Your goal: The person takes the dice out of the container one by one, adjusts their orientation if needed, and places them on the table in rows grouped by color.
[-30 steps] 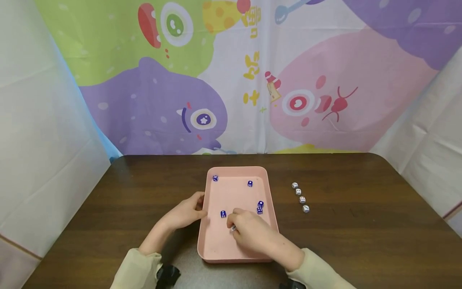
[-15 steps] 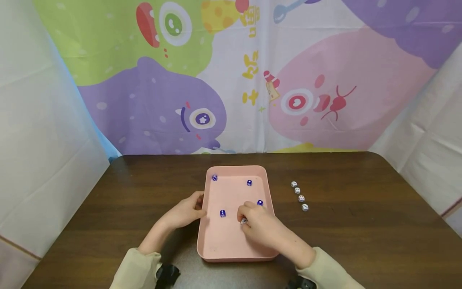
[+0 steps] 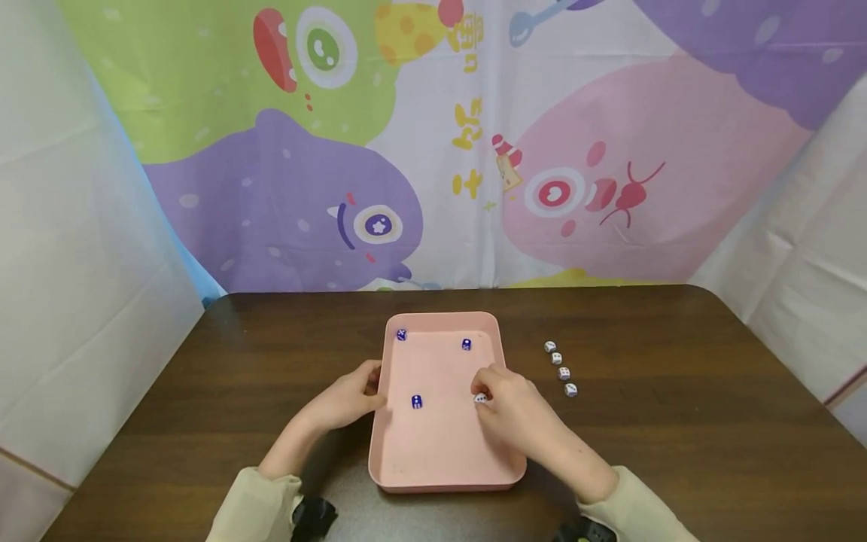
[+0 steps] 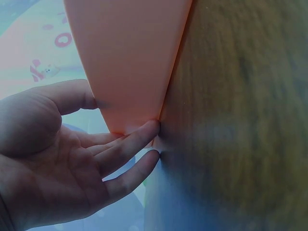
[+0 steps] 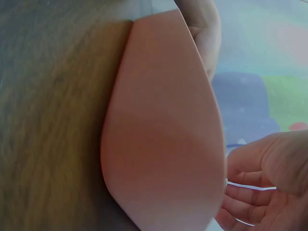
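My left hand holds the left wall of a shallow pink tray. In the left wrist view its thumb passes behind the tray's rim while the fingers lie along the outside of the wall. My right hand pinches a white die over the tray's right side, its dotted face showing between thumb and forefinger. Blue dice lie in the tray: one at the far left, a second blue die at the far right and another blue die near the middle.
Several white dice form a slanting row on the brown wooden table, right of the tray. A cartoon-printed curtain hangs behind the table, with white sheets at both sides.
My right hand has moved right and slightly away from me inside the tray with the white die. It now hides two blue dice seen earlier near the right wall. My left hand stays put.
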A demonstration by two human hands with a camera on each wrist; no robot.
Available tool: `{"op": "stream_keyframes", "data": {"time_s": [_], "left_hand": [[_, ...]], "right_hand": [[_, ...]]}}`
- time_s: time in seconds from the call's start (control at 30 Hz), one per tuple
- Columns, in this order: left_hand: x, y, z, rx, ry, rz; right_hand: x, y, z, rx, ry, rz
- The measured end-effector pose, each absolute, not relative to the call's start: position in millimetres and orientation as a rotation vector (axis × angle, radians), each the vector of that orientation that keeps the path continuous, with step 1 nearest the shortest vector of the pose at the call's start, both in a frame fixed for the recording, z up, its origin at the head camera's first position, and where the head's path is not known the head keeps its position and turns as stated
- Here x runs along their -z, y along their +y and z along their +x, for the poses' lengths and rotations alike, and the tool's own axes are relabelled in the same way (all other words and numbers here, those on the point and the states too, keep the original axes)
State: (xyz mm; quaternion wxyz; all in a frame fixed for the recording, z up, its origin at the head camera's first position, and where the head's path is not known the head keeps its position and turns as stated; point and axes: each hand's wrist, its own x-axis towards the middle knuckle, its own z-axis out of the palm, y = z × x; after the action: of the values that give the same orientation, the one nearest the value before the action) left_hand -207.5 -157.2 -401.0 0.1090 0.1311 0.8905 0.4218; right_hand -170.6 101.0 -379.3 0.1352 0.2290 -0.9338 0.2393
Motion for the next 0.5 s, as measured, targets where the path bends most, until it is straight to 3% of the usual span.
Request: {"op": "stream_keyframes", "data": {"time_s": [0.5], "left_hand": [[399.4,-158.1,-206.4,-1.236,2.616,0.375]], "right_hand": [[372.4,133.2,-179.1,-0.652,-2.738,0.567]]}}
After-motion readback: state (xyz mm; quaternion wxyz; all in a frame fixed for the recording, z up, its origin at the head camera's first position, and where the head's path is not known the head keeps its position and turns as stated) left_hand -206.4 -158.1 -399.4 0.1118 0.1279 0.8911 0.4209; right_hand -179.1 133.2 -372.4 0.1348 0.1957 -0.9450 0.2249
